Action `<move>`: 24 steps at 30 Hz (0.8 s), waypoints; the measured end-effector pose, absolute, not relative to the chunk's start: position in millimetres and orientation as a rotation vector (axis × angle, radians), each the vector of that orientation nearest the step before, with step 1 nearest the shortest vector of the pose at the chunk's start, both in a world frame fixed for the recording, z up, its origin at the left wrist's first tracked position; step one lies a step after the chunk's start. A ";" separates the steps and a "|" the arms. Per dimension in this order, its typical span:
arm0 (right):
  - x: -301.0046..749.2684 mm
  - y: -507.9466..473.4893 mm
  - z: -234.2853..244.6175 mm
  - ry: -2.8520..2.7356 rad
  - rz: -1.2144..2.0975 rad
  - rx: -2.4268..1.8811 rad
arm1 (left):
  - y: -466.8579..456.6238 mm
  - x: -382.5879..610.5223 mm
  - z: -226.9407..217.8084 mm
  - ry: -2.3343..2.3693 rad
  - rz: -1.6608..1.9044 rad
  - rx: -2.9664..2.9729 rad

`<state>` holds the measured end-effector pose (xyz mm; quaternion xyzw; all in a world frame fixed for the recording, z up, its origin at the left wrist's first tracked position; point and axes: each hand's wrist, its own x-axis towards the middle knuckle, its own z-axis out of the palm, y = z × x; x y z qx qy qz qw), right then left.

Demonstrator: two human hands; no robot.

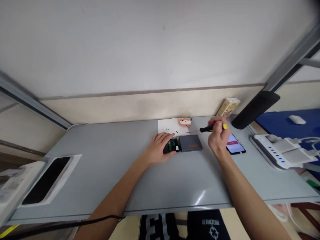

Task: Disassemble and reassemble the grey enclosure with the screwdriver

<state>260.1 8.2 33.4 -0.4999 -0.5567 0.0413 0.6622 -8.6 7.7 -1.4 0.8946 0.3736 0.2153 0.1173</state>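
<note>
My left hand (160,148) grips the left end of an opened electronic device, its thumb at the near side and fingers at the far side. A green circuit board (172,144) in a black frame shows between them. The device's flat dark grey case (190,143) with an orange mark adjoins the board on the right. Raised over the table, my right hand (219,135) is closed around a black and yellow screwdriver (206,129). Its thin shaft points left, with the tip over the white paper (163,123). Several tiny dark screws (167,129) lie on that paper.
An orange animal-face case (185,122) sits at the paper's back right. A lit phone (235,144) lies beside my right wrist. Further right are a black cylinder (255,110), a carton (228,106) and a white power strip (270,151). A dark phone (47,180) lies left.
</note>
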 end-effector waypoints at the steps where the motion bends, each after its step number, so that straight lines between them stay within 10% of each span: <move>1: 258.2 8.6 32.0 -1.168 0.165 -1.168 | 6.5 -10.1 -3.8 1.111 0.628 2.616; 24: 218.6 5.4 21.6 -1.100 0.708 -1.320 | 13.3 -13.0 -16.5 1.164 0.558 2.588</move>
